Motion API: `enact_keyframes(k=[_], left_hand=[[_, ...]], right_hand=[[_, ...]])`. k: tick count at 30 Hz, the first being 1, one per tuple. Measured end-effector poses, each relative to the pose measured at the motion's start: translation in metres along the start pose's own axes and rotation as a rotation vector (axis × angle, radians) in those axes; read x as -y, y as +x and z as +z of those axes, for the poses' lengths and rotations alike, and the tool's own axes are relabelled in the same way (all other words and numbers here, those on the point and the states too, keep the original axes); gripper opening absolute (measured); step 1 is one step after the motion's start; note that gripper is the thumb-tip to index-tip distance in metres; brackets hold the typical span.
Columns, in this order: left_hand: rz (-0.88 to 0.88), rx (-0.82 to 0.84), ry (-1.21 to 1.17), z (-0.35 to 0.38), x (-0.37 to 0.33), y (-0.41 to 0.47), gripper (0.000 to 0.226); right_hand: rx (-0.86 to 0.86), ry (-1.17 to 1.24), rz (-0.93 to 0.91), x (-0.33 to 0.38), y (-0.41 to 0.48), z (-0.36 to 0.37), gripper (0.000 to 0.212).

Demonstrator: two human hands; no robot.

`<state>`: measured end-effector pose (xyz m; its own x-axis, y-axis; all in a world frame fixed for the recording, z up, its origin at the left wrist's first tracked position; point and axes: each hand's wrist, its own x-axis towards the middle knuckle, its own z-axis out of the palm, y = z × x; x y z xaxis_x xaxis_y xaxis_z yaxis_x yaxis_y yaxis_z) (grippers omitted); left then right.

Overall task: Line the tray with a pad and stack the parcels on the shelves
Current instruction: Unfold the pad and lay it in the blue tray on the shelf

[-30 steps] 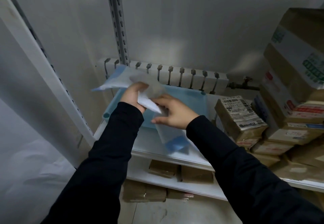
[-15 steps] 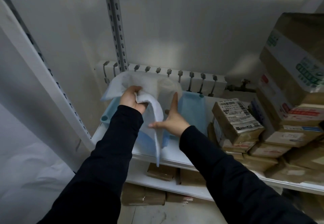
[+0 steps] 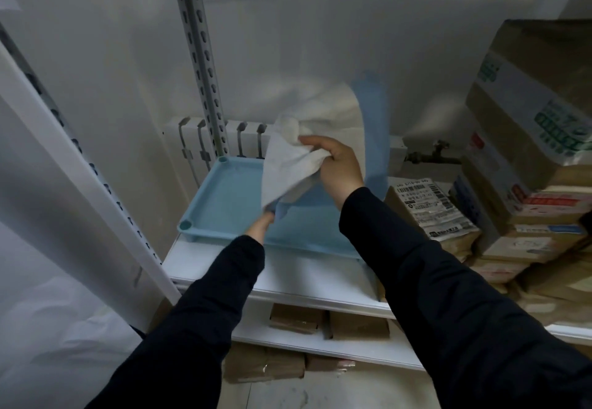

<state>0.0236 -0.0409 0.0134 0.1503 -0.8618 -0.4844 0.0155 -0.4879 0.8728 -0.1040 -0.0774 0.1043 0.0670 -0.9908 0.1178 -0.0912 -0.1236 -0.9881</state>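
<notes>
A light blue tray (image 3: 224, 191) lies on the white shelf (image 3: 288, 277). Above it hangs a white pad with a blue backing (image 3: 288, 165), half unfolded and blurred at its upper part. My right hand (image 3: 336, 165) grips a bunched part of the pad above the tray. My left hand (image 3: 261, 224) pinches the pad's lower corner near the tray's front rim; its fingers are mostly hidden by the pad. Brown parcels (image 3: 429, 210) with printed labels are stacked on the shelf to the right of the tray.
A slotted grey upright (image 3: 198, 56) rises behind the tray's left end. A white radiator (image 3: 189, 139) and a pipe valve (image 3: 429, 155) sit at the back wall. Large taped boxes (image 3: 528, 104) tower at right. More parcels (image 3: 326, 322) lie on lower shelves.
The pad has been opened out: my right hand took hold of it and lifted it up and right, while my left hand dropped to its lower corner. The tray is more exposed.
</notes>
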Motion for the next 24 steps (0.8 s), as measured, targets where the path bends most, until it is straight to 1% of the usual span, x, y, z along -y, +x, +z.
enact_keyframes(k=[1, 3, 4, 5, 7, 10, 14, 19, 24], left_hand=[[0.013, -0.021, 0.187, 0.001, 0.014, 0.006, 0.046], [0.048, -0.053, 0.652, 0.011, 0.027, 0.013, 0.045], [0.075, -0.024, 0.853, 0.013, 0.028, 0.011, 0.047], [0.086, 0.008, 0.982, 0.013, 0.028, 0.011, 0.049], [0.125, 0.063, 1.145, 0.013, 0.026, 0.011, 0.048], [0.116, 0.093, 1.234, 0.015, 0.026, 0.011, 0.046], [0.097, 0.064, 1.298, 0.016, 0.033, 0.004, 0.043], [0.027, 0.036, 1.295, 0.016, 0.037, -0.007, 0.034], [-0.006, 0.083, 1.273, 0.009, 0.038, -0.014, 0.034]], right_hand=[[-0.001, -0.002, 0.000, -0.004, 0.000, 0.001, 0.054], [-0.009, 0.002, 0.008, -0.011, 0.001, 0.000, 0.052], [-0.016, 0.008, 0.022, -0.014, 0.001, -0.001, 0.051], [-0.022, 0.012, 0.034, -0.016, 0.002, -0.002, 0.048], [-0.033, 0.009, 0.051, -0.021, 0.001, -0.002, 0.046], [-0.042, 0.007, 0.065, -0.027, 0.001, -0.001, 0.048], [-0.027, -0.010, 0.061, -0.027, 0.000, 0.003, 0.048], [-0.003, -0.002, 0.058, -0.023, -0.003, 0.008, 0.047], [0.022, 0.012, 0.063, -0.021, -0.008, 0.013, 0.048]])
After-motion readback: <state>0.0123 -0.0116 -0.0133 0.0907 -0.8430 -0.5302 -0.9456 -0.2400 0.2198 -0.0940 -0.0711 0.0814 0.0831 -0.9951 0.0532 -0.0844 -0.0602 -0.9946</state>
